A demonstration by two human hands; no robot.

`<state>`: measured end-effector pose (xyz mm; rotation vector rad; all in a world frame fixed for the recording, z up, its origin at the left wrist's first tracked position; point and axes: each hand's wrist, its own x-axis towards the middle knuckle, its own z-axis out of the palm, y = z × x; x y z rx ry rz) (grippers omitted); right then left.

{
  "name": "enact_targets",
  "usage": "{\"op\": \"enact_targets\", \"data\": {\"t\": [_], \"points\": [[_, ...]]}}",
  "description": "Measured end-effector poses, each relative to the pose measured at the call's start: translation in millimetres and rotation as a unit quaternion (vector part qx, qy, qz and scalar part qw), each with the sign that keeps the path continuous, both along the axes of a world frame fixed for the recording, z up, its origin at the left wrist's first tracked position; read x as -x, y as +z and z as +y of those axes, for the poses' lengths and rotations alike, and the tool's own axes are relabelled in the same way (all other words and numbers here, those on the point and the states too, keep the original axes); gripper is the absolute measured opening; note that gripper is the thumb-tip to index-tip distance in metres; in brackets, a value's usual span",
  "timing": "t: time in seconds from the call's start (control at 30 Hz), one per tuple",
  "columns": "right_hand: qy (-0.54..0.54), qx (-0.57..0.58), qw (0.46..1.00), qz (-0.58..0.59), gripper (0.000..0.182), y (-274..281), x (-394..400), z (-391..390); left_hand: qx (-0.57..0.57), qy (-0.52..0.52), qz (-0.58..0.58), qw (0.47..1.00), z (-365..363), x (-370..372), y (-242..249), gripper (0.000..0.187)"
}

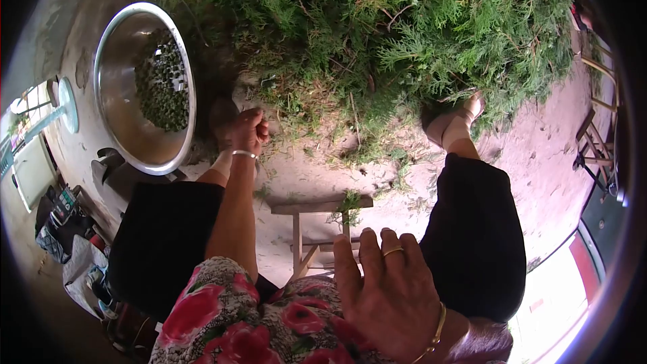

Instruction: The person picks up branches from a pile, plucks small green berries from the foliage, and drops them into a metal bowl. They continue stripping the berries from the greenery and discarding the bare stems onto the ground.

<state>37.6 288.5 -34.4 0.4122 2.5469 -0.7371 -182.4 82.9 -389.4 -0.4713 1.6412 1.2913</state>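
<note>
My left hand, with a silver bangle at the wrist, is closed in front of my left foot; what its fingers hold, if anything, cannot be made out. Beside it on the left is a wide metal bowl with small green pieces inside. My right hand is near my lap, back up, fingers spread and nothing seen in it; it wears a ring and a gold bangle. A large heap of green leafy branches lies beyond my feet. A small sprig rests on a low wooden stool.
Loose green bits are scattered on the floor between my feet. A pale blue fan-like object and a pile of bags and cloth are at the left. Wooden chair-like frames stand at the right edge.
</note>
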Motion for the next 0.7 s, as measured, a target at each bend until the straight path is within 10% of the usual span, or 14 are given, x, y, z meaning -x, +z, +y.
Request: {"op": "enact_targets", "data": {"t": [0.17, 0.27, 0.43, 0.5, 0.67, 0.7], "points": [[0.014, -0.012, 1.0, -0.009, 0.035, 0.1, 0.7, -3.1, -0.234, 0.202, -0.119, 0.943, -15.5, -12.2, 23.2, 0.02], [0.023, -0.015, 1.0, -0.003, 0.035, -2.6, 0.7, -1.4, -0.171, 0.249, -0.08, 0.95, 11.0, -5.8, 12.9, 0.018], [0.004, -0.026, 1.0, 0.006, 0.033, -6.8, 1.1, -3.3, 0.014, -0.053, 0.028, 0.998, 43.5, 32.5, -33.5, 0.02], [-0.002, -0.035, 0.999, 0.012, 0.032, -7.6, 2.2, -3.4, 0.204, -0.349, 0.492, 0.771, 73.3, 8.6, -29.1, 0.019], [-0.16, 0.181, 0.966, -0.094, 0.032, 2.9, 20.8, 18.6, 0.255, -0.418, 0.537, 0.687, 64.5, 18.5, -49.3, 0.02], [-0.179, 0.21, 0.955, -0.106, 0.032, 2.6, 18.5, 16.1, 0.244, -0.392, 0.418, 0.783, 50.5, 31.9, -61.8, 0.019]]}}
